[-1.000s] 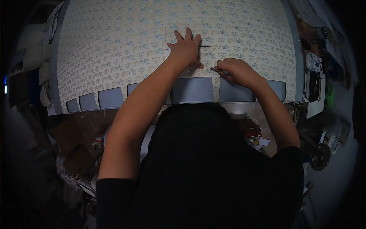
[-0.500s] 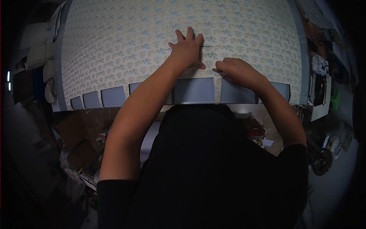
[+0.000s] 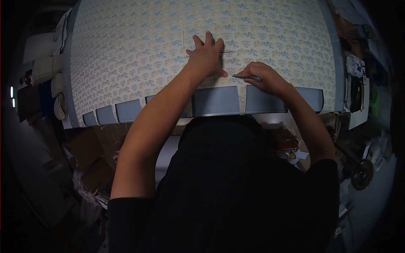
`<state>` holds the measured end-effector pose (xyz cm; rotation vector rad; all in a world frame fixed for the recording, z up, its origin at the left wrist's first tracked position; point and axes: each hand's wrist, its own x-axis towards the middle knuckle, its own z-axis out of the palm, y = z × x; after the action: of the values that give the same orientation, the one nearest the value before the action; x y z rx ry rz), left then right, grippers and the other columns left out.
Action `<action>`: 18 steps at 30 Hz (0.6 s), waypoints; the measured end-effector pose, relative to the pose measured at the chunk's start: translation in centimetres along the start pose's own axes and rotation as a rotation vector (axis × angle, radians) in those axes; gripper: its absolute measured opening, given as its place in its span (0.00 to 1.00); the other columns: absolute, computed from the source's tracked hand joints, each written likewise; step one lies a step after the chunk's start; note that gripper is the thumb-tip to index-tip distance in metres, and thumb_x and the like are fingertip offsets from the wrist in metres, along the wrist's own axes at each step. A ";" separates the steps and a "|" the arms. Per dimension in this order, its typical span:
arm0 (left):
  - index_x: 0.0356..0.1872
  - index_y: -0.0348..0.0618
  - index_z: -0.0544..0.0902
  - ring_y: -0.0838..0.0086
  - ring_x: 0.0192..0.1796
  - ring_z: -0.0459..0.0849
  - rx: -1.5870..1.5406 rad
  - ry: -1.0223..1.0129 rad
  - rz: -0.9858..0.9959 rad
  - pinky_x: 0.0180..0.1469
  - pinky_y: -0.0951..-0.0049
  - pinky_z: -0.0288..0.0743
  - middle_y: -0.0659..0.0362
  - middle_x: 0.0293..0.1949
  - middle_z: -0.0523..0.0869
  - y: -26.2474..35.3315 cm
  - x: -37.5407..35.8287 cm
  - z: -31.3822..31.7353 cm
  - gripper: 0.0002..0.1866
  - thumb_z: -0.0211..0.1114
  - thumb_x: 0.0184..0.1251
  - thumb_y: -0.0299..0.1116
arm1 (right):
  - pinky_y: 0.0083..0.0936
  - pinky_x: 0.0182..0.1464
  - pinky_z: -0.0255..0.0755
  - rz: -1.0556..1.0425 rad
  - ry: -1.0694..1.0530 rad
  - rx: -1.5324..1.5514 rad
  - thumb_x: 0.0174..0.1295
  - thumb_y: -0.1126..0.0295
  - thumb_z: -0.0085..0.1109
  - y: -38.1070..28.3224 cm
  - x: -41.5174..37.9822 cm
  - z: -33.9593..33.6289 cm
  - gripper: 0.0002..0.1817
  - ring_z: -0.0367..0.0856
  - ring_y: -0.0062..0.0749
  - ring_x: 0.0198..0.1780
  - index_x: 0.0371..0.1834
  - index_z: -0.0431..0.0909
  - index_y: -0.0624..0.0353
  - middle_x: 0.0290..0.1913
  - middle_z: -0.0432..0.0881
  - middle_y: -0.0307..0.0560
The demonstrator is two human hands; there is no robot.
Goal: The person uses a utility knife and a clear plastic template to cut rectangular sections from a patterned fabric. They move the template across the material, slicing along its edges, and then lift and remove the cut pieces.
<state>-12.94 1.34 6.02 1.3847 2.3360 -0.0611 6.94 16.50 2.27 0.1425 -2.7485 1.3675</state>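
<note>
A large pale sheet (image 3: 135, 50) with a small blue and beige pattern covers the grey-blue table. My left hand (image 3: 206, 57) lies flat on it, fingers spread wide, with thin dark lines running out from beneath the hand. Just to its right, my right hand (image 3: 265, 80) is closed around a slim, silver-grey pen-like tool (image 3: 252, 78). The tool lies almost level, its thin tip pointing left toward my left thumb. Whether it is a pen or a craft knife I cannot make out. Below both hands, the sheet's near edge has several cut-outs.
Grey-blue table surface (image 3: 216, 101) shows through the cut-outs along the near edge, with narrow strips of sheet between them. Stacked pale material (image 3: 42, 63) stands at the left. Boxes (image 3: 86, 143) lie below the table, and a round metallic object (image 3: 363, 173) is at the lower right.
My right hand has turned, and the tool now shows along its length, pointing left. My left hand stays spread in the same place on the sheet. The view has shifted slightly.
</note>
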 end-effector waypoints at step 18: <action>0.77 0.36 0.63 0.18 0.68 0.69 0.197 -0.091 0.049 0.52 0.42 0.88 0.40 0.69 0.70 0.9 3.0 -1.3 0.65 0.82 0.43 0.69 | 0.37 0.39 0.80 0.814 0.798 -0.096 0.67 0.70 0.68 -9.1 0.2 9.7 0.11 0.91 0.51 0.40 0.44 0.77 0.62 0.37 0.89 0.58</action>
<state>-13.86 4.54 6.24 1.4975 2.2693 -0.3404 7.62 3.27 3.70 -1.3296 -2.1743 1.0185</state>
